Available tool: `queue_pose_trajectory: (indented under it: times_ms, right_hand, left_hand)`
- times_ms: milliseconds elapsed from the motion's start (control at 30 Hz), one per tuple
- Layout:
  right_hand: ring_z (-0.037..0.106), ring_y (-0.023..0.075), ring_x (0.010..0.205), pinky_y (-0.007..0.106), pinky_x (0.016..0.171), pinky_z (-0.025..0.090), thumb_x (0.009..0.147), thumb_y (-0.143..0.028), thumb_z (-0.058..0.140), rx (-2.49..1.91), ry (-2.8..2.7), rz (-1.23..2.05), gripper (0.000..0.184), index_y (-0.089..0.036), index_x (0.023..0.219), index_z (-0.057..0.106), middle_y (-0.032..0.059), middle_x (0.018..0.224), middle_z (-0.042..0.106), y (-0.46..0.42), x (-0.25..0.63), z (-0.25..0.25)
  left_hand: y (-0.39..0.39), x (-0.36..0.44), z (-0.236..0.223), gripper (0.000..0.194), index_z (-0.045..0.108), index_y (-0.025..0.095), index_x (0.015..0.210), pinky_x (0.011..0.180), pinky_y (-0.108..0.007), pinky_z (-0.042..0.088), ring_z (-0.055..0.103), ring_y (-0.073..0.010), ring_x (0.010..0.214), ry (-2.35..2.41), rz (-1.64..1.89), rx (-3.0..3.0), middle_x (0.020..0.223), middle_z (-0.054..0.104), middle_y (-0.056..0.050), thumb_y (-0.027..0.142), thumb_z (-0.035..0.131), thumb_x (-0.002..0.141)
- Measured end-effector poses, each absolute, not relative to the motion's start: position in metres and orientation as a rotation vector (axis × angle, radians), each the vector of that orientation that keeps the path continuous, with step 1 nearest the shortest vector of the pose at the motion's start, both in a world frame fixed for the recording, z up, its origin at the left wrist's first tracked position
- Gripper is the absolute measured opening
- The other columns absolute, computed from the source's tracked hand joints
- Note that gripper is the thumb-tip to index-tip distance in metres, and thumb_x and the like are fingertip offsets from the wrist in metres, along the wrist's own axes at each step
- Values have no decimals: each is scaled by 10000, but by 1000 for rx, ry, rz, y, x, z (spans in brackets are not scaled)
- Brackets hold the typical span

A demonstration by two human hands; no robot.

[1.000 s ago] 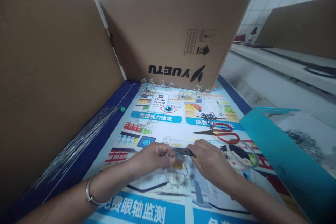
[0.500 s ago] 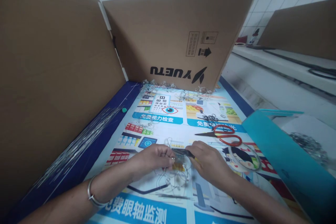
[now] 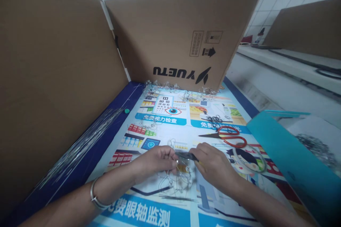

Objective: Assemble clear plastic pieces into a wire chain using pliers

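My right hand [image 3: 213, 161] is wrapped round the handles of a pair of pliers [image 3: 188, 155], whose dark jaws point left. The plier tips meet the fingers of my left hand [image 3: 157, 159], which pinch a thin wire piece with clear beads [image 3: 183, 179]. Loops of this wire and beads hang below the fingers, over the printed sheet. What exactly the jaws grip is too small to make out. Just beneath lie a few thin dark wire lengths [image 3: 177, 198]. A metal bangle [image 3: 93, 195] circles my left wrist.
Red-handled scissors [image 3: 231, 137] and a wire coil [image 3: 262, 161] lie right of my hands. Black rings [image 3: 214, 120] sit behind them. A blue box [image 3: 287, 156] holds wire pieces. Straight wires [image 3: 85, 142] lie along the left. Cardboard panels [image 3: 170, 35] stand behind and left.
The view has shifted very slightly. Both hands keep nearly the same pose, with the pliers still at the left fingertips.
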State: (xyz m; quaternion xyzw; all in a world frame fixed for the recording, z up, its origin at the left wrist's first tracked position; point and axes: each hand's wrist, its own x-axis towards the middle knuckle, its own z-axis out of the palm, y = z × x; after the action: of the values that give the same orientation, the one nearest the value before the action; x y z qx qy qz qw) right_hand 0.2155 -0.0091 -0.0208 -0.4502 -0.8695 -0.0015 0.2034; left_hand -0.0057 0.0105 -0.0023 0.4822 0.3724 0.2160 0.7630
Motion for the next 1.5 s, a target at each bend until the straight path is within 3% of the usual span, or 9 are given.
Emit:
queue_pose_trajectory:
  times_ms: [367,633,833,1500]
  right_hand:
    - [514,175,740,270,637,395,814,-122,457,-1284,-2429,88,151,-190,856,586,48,766,559,-10,214,-22]
    - [521,180,755,270,650,406,771,-81,456,-1270,-2412,109,217,-191,906,586,44,781,567,-11,213,-28]
    - [523,181,766,273,661,410,807,-105,448,-1250,-2381,132,203,-191,927,587,47,782,569,-11,212,-32]
    - [564,178,774,281,670,445,859,-212,430,-1294,-2295,451,202,-209,976,594,50,827,613,-11,207,-38]
  left_hand:
    - [10,-4,2,248,517,137,760,622,-250,344,501,-102,603,782,468,1120,633,571,6,323,676,721]
    - [9,-3,0,127,496,153,751,599,-247,314,479,-96,588,799,481,1137,606,534,26,211,605,719]
    - [10,-2,3,154,462,166,757,550,-239,269,436,-94,548,844,447,1183,562,502,48,193,587,670]
    - [12,-4,0,217,490,158,848,524,-222,262,395,-89,537,775,402,1284,595,501,35,348,569,778]
